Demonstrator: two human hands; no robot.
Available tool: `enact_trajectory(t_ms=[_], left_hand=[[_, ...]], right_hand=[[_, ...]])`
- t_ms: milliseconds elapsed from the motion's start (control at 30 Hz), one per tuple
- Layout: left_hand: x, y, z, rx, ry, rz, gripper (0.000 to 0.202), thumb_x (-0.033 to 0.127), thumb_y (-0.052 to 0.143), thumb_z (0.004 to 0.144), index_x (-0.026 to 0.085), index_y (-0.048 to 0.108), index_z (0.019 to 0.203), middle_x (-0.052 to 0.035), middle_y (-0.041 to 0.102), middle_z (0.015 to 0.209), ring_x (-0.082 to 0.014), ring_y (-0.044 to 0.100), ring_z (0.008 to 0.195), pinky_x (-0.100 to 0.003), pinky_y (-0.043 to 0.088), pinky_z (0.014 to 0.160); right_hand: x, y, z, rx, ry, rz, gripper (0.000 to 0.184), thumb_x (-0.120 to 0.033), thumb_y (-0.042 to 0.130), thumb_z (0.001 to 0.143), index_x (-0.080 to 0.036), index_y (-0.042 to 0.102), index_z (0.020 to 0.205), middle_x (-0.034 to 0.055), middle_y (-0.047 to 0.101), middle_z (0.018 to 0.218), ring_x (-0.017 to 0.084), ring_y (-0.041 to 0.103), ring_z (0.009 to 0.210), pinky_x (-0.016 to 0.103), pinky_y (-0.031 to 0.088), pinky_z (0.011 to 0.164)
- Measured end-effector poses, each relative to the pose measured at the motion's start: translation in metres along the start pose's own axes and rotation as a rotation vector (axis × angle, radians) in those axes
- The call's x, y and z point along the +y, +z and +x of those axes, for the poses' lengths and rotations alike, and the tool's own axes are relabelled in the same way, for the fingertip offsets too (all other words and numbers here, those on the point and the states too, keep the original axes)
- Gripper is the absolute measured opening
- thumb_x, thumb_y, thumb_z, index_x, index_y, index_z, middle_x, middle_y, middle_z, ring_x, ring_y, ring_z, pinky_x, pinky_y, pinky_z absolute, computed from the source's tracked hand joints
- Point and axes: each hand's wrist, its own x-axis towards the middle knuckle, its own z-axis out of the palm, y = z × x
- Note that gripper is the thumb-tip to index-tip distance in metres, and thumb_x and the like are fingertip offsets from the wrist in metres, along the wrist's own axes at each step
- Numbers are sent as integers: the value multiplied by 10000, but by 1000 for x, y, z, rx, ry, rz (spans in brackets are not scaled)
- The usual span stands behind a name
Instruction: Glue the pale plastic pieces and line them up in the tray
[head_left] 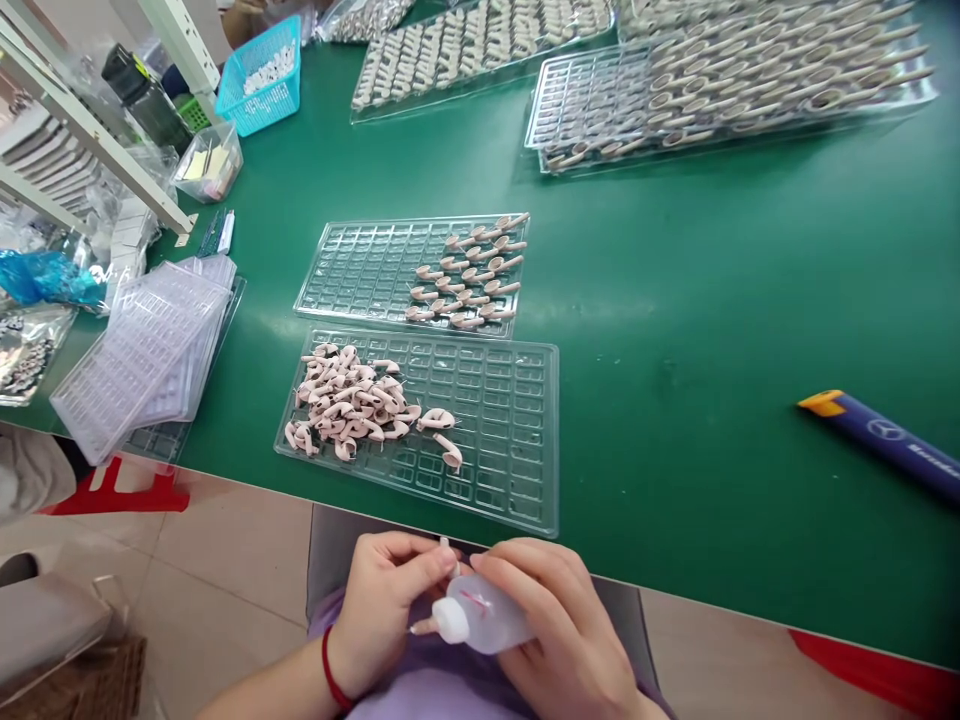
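My right hand (pixel 559 630) is wrapped round a small clear squeeze bottle (pixel 484 620) with a white cap, held on its side over my lap. My left hand (pixel 382 600) is closed at the bottle's tip, pinching a small pale part (pixel 448 548) that barely shows between the fingers. A red band circles the left wrist. Just beyond the hands, on the green table, lies a clear compartment tray (pixel 510 440) with a heap of several pink parts (pixel 349 400) at its left end. Behind it a second clear tray (pixel 360 270) has pink parts (pixel 469 275) set in rows on its right side.
A stack of clear trays (pixel 142 350) lies at the left table edge. Filled trays (pixel 720 90) cover the far side. A blue basket (pixel 262 75) and a small clear box (pixel 208 163) stand at the back left. A blue and yellow tool (pixel 877 435) lies at the right.
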Motion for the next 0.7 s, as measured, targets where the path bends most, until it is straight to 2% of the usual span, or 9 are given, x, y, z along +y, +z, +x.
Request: enact_trajectory(t_ms=[167,267,367,433,500,600,700], left_hand=[[2,-4,3,-42,4,51,292,400,846,652,121,758,646,-23,629,561,-74,465,454,-182,300,397],[13,-6,-6,-74,48,199,260,393,819,690,138,773,680,-27,644,602,-86,514,501,-181,385,448],[27,-9,-19,-49,318,495,126,284,816,714,162,794,739,-41,678,699,-114,593,613,-196,478,571],[33,-11,-24,-36,555,686,85,222,811,726,164,800,787,-45,680,715,-121,608,636,-191,486,581],[38,-11,-26,-35,735,818,87,201,791,757,149,796,827,-48,673,703,-118,603,606,-190,484,559],[42,-9,-23,-32,909,956,94,214,760,805,131,781,844,-50,667,695,-120,604,589,-203,493,560],[50,-5,-18,-47,1028,1041,100,234,735,837,139,765,842,-42,662,687,-123,606,595,-211,501,575]], right_hand=[[1,1,0,-15,-21,-18,314,13,538,830,-168,608,1077,83,646,925,189,599,859,332,520,759],[2,-7,5,-36,-28,12,315,21,505,839,-167,602,1073,79,639,913,173,602,837,300,533,737],[4,-23,9,-96,7,119,289,-32,556,846,-169,582,1099,74,618,912,161,613,810,260,552,672],[7,-34,10,-111,62,166,291,-96,621,847,-178,565,1121,66,605,912,160,621,798,248,557,645],[11,-45,11,-82,124,157,297,-157,667,846,-197,560,1120,51,604,905,161,626,784,249,558,640],[19,-55,17,22,210,95,295,-221,718,823,-228,574,1079,35,613,903,164,622,771,264,551,635],[26,-59,25,139,288,36,283,-264,756,792,-242,592,1022,29,619,901,170,615,767,286,547,652]])
